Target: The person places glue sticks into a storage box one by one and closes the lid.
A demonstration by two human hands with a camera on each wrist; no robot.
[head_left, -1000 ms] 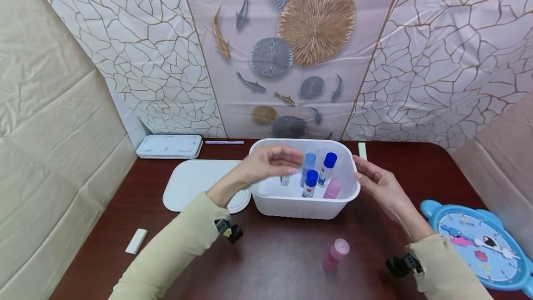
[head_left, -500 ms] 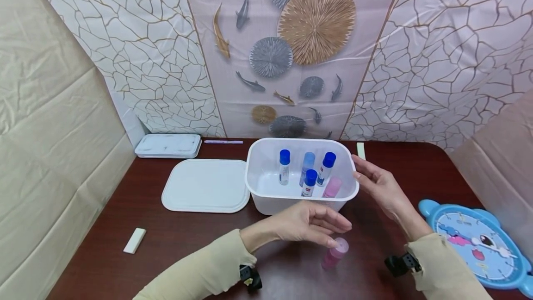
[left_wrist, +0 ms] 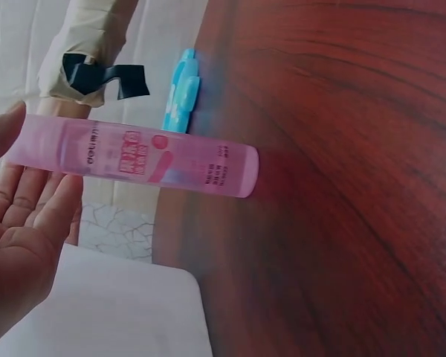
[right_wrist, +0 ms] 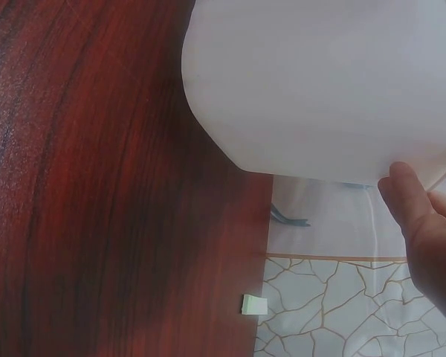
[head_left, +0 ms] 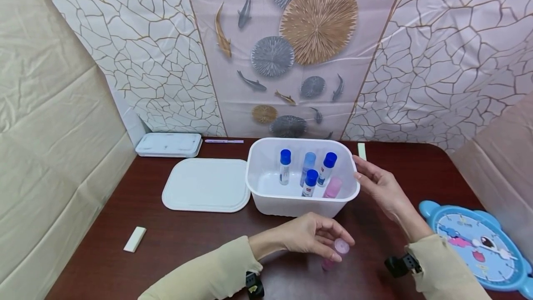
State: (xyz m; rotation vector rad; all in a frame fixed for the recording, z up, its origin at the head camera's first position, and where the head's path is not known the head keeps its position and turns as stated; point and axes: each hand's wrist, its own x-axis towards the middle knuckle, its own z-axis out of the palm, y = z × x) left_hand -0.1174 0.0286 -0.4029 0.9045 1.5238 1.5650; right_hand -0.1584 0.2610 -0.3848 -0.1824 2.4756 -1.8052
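A translucent pink glue stick (left_wrist: 156,156) stands upright on the table in front of the white plastic bin (head_left: 300,206). My left hand (head_left: 310,234) holds it near its cap, thumb on one side and fingers on the other. My right hand (head_left: 383,189) touches the right end of the bin, with its fingertips at the rim; in the right wrist view the fingers (right_wrist: 405,190) are against the outer wall. Inside the bin stand several glue sticks, including a blue-capped one (head_left: 285,168), a light blue one (head_left: 308,165) and a pink one (head_left: 333,188).
A white lid (head_left: 206,184) lies left of the bin. Behind it are a white case (head_left: 168,145) and a purple pen (head_left: 224,141). One small white block (head_left: 135,239) lies at the left, another (head_left: 362,150) at the back. A blue toy clock (head_left: 479,246) lies at the right.
My left hand has moved out from over the bin, toward the front, and taken hold of the pink glue stick on the table. The right hand has stayed at the bin's end.
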